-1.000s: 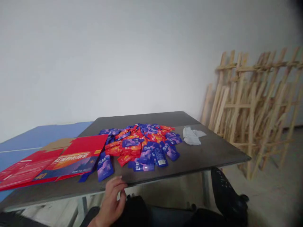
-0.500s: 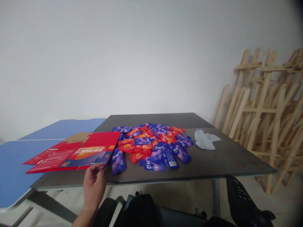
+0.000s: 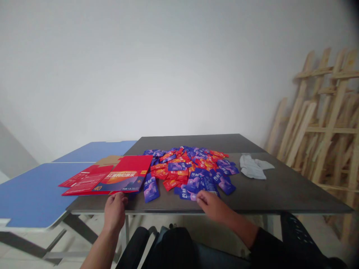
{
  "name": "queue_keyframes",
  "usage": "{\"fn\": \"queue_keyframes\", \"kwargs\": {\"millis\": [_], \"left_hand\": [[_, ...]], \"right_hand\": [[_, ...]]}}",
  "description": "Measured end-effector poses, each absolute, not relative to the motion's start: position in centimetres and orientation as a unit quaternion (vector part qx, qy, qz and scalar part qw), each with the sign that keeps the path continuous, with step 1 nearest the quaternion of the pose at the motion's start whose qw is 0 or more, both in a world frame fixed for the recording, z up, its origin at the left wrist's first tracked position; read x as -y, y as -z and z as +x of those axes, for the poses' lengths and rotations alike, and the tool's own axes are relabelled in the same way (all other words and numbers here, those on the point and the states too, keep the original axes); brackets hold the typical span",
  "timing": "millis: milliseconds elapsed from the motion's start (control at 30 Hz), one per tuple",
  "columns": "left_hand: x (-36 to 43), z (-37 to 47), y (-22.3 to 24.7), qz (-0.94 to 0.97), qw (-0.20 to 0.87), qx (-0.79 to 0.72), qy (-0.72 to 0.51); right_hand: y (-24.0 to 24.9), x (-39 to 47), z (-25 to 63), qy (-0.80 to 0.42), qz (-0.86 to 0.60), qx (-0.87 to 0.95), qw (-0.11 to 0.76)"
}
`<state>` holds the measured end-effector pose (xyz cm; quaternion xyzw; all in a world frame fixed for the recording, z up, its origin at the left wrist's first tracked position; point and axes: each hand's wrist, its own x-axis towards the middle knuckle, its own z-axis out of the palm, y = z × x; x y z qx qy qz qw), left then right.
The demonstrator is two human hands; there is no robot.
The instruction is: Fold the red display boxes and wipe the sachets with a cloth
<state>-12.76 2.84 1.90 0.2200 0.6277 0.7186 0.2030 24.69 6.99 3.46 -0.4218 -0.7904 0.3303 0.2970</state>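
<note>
At the near edge of the dark table, my left hand has its fingers curled in at the front edge of a flattened red carton with a blue and orange printed panel. Anything inside those fingers is hidden. My right hand is over the table's front edge, fingertips bent together beside a purple pouch at the front of the pile; whether it grips that pouch does not show. Red pouches and more purple ones lie heaped behind. A single purple pouch lies between the carton and the pile.
A crumpled white cloth or glove lies on the dark table at the right. To the left stands a blue table. Wooden easels lean on the wall at right. A black chair part is below the table's edge.
My right hand has come into view and reached the front of the pouch pile. My left hand stays at the carton's edge, its fingers more curled. The view has shifted to the left.
</note>
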Motion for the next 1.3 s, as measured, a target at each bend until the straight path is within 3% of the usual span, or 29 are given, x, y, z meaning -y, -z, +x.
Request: {"fn": "queue_keyframes", "kwargs": {"millis": [200, 567, 1000, 1300], "left_hand": [[-3.2, -13.2, -2.1, 0.190, 0.282, -0.645, -0.684], [-3.3, -13.4, -4.5, 0.093, 0.387, -0.588, -0.704], [-4.9, -13.0, -6.2, 0.098, 0.318, -0.544, -0.770], [-6.5, -5.7, -7.5, 0.251, 0.350, -0.459, -0.777]], "right_hand": [[-2.1, -9.5, 21.8, -0.317, -0.432, 0.756, 0.376], [-1.5, -8.4, 22.3, -0.315, -0.356, 0.808, 0.348], [-2.3, -8.2, 22.7, -0.336, -0.338, 0.811, 0.339], [-1.8, -9.6, 22.3, -0.380, -0.355, 0.763, 0.382]]}}
